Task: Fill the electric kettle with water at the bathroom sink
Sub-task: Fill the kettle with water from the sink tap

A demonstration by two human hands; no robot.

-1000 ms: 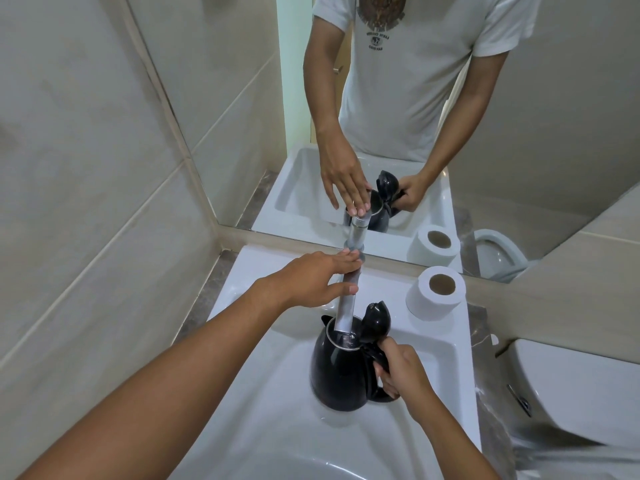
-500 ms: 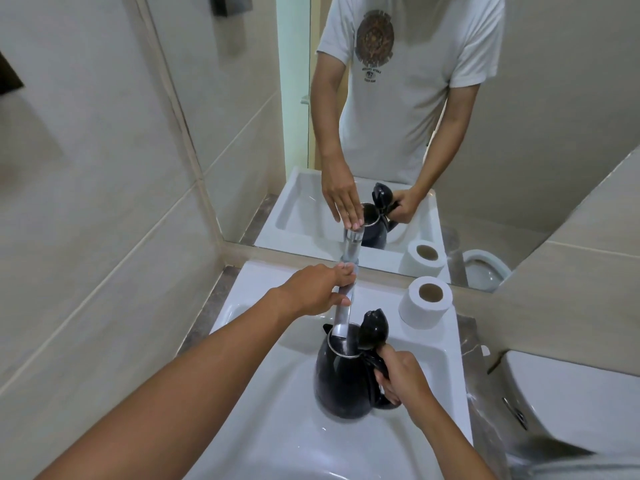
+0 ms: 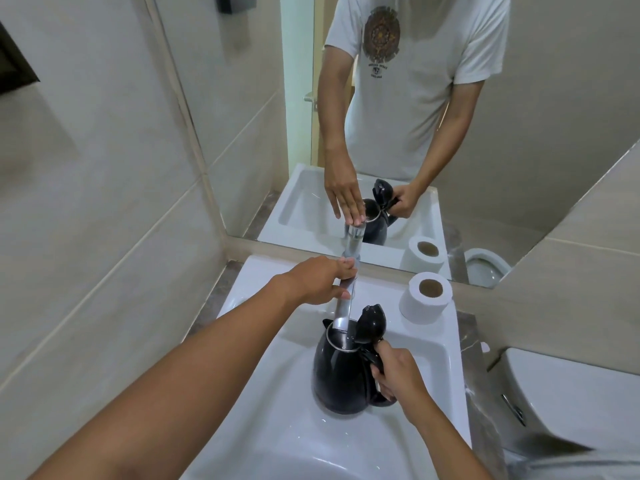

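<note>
A black electric kettle [image 3: 341, 375] stands upright in the white sink [image 3: 277, 403], its lid [image 3: 371, 323] flipped open. My right hand [image 3: 398, 374] grips the kettle's handle. The chrome tap [image 3: 343, 311] reaches over the kettle's open mouth, its spout end just above the rim. My left hand [image 3: 320, 280] rests on the top of the tap, fingers laid over its lever. Whether water runs I cannot tell.
A toilet paper roll [image 3: 426, 296] stands on the sink's back right corner. A mirror [image 3: 415, 133] behind the sink reflects a person. A white toilet cistern [image 3: 571, 403] is at the right. A tiled wall [image 3: 86, 202] closes the left side.
The view has shifted slightly up and closer. My left hand stays on the tap and my right hand keeps the kettle under the spout.
</note>
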